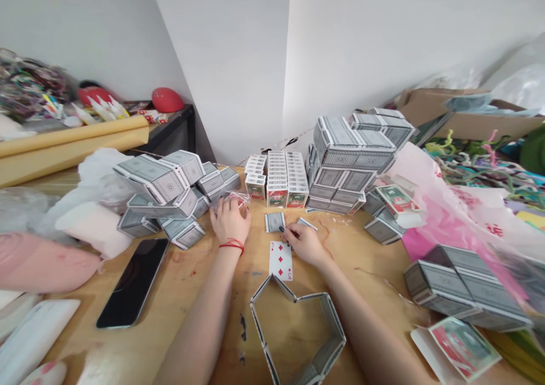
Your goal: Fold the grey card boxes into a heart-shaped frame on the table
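Our right hand is sitting at the far edge of a three of diamonds, fingertips between it and a face-down card; can't tell if we're pinching anything. Our left hand is bending over some clear plastic, grip hidden.

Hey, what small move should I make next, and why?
Perhaps bring your left hand over to steady the three of diamonds: the card lies flat and face up beside your right hand, while your left hand is off by the clear plastic.
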A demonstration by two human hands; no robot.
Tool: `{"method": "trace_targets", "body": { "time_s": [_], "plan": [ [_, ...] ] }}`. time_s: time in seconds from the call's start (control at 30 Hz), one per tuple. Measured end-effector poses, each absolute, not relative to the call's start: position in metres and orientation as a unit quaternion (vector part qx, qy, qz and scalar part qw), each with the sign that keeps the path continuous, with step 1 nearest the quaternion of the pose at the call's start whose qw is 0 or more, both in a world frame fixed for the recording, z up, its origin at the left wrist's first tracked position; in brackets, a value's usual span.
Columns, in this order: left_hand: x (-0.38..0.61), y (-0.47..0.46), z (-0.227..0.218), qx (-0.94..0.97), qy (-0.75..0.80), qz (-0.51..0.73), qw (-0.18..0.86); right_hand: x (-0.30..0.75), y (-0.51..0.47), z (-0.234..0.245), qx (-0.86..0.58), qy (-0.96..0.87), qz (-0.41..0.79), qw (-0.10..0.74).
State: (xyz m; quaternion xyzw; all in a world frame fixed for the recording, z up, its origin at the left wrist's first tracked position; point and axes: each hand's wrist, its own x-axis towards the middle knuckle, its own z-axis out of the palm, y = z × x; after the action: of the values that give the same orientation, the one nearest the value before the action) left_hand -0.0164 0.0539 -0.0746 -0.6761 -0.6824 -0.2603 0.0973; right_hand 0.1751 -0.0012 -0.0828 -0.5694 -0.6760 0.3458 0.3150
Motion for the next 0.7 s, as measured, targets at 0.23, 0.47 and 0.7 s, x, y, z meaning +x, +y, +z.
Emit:
{"method": "trace_targets", "body": {
  "time_s": [0.23, 0.47, 0.7],
  "plan": [
    [-0.018, 0.056, -0.081, -0.657, -0.712, -0.236, 0.078, 0.174, -0.002, -0.082, -0.576, -0.681, 0.331, 0.308],
    [-0.01, 0.053, -0.077, -0.66, -0.701, -0.262, 0.071, 0.174, -0.002, -0.083, -0.573, -0.682, 0.327, 0.315],
    [0.011, 0.042, -0.069, -0.7, -0.619, -0.354, 0.033, 0.176, 0.001, -0.089, -0.564, -0.623, 0.397, 0.369]
  ]
}}
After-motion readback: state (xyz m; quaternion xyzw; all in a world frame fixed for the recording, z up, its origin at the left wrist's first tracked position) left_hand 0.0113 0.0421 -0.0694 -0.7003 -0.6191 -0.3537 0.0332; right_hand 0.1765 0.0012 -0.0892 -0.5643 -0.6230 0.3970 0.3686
